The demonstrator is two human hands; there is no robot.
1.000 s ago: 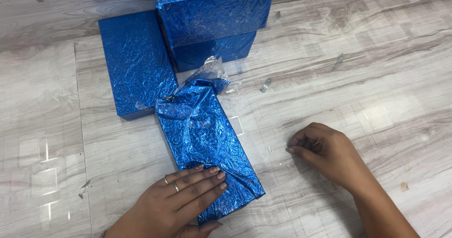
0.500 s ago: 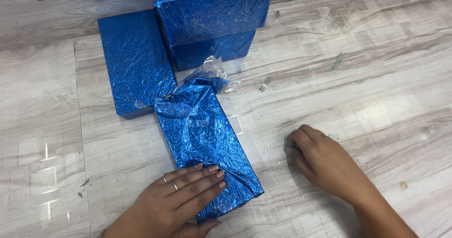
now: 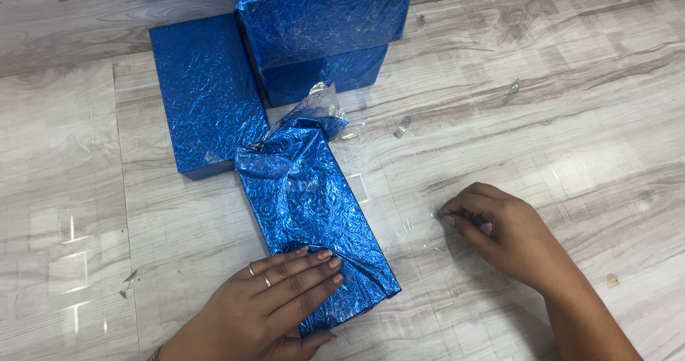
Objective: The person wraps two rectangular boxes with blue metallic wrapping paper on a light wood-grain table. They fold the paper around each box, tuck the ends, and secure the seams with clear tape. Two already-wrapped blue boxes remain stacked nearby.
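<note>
Wrapping on the long box [image 3: 314, 211] looks partly done: blue foil covers its top and sides, but the far end is a loose, bunched twist with clear film sticking out, unsealed as far as I can tell. The left hand [image 3: 275, 300] lies flat, fingers spread, pressing the foil fold at the near end of that box, while the right hand [image 3: 499, 232], to the right of the box, curls its fingertips on the worktop [image 3: 571, 118], pinching at something too small to tell. Beyond the box sit a flat wrapped box [image 3: 207, 90] and two stacked wrapped boxes [image 3: 321, 26], apparently finished.
</note>
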